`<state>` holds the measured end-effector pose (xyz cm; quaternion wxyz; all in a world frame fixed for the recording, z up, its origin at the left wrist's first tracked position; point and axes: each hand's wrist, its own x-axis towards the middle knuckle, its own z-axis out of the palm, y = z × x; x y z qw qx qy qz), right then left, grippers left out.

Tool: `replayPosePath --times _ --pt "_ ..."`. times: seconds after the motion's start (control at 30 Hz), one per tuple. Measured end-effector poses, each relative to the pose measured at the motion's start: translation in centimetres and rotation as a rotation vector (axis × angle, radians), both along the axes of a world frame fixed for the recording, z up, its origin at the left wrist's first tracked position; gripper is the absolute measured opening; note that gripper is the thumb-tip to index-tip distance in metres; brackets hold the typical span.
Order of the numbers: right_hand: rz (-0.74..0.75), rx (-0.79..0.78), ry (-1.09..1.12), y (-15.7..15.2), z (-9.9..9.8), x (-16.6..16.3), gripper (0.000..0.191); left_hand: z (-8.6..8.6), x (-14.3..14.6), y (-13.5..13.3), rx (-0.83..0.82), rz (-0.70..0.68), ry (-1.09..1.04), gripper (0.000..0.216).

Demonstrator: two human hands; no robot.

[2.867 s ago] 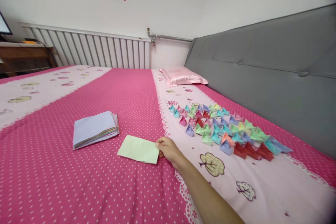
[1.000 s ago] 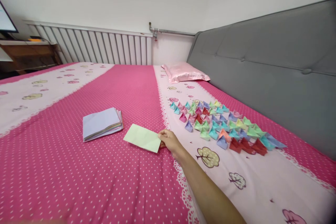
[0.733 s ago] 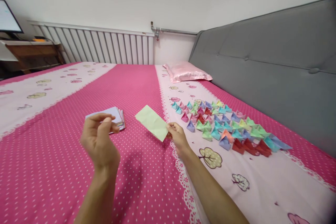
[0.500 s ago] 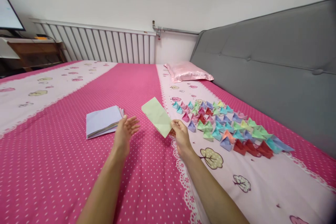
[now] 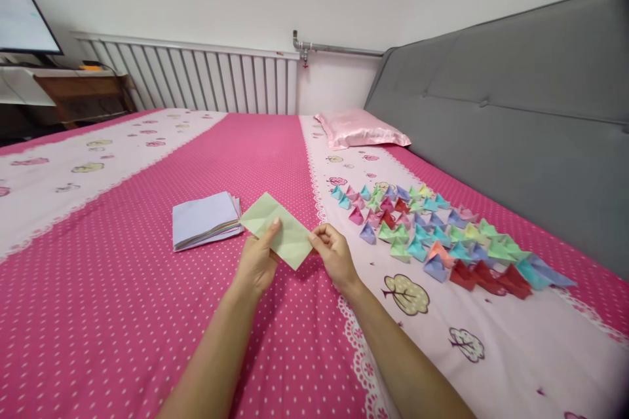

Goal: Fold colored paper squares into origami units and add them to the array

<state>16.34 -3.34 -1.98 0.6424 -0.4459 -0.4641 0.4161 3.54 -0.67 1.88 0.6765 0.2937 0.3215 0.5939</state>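
A folded pale green paper (image 5: 278, 229) is held just above the pink dotted bedspread (image 5: 122, 314). My left hand (image 5: 256, 263) grips its near left edge with thumb on top. Pinching the paper's right corner is my right hand (image 5: 335, 256). To the left lies a stack of coloured paper sheets (image 5: 205, 220), lavender on top. On the right, a pale strip of the bedspread carries several folded paper shapes (image 5: 432, 236) in rows, of many colours.
A pink satin pillow (image 5: 360, 128) lies at the head of the bed by the grey padded headboard (image 5: 515, 111). A white radiator (image 5: 196, 78) runs along the far wall. At far left are a wooden desk (image 5: 73, 88) and a monitor (image 5: 27, 25).
My right hand lifted the green paper off the bedspread. My left hand came into view and took hold of its left edge. The view shifted slightly left.
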Motion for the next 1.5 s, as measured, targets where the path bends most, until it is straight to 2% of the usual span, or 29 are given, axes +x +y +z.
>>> replayPosePath --times 0.1,0.27,0.43,0.73,1.0,1.13,1.3,1.5 --pt "0.009 0.037 -0.033 -0.1 0.0 0.0 0.016 -0.2 0.0 -0.1 -0.002 -0.036 0.028 0.025" --pt "-0.013 0.042 -0.031 -0.1 0.0 0.3 0.019 -0.7 0.5 -0.6 -0.04 -0.171 0.166 0.026" --pt "-0.03 0.011 -0.017 0.0 -0.1 0.5 0.019 -0.7 1.2 -1.2 -0.066 -0.186 0.223 0.026" --pt "0.091 -0.064 0.022 -0.1 -0.3 0.2 0.021 -1.0 1.2 -0.9 -0.063 -0.067 0.156 0.024" --pt "0.159 -0.135 -0.063 -0.2 -0.3 0.3 0.022 0.0 -0.2 0.5 -0.088 0.101 0.037 0.014" --pt "0.188 -0.208 -0.044 -0.3 -0.2 0.4 0.027 0.3 -0.8 0.7 -0.095 0.126 0.009 0.013" --pt "0.209 -0.213 -0.058 -0.2 -0.5 0.7 0.029 0.7 -1.2 0.7 -0.159 0.107 0.015 0.009" --pt "0.151 -0.234 0.013 -0.4 0.0 0.9 0.025 0.8 -1.6 0.9 -0.154 0.152 -0.006 0.006"
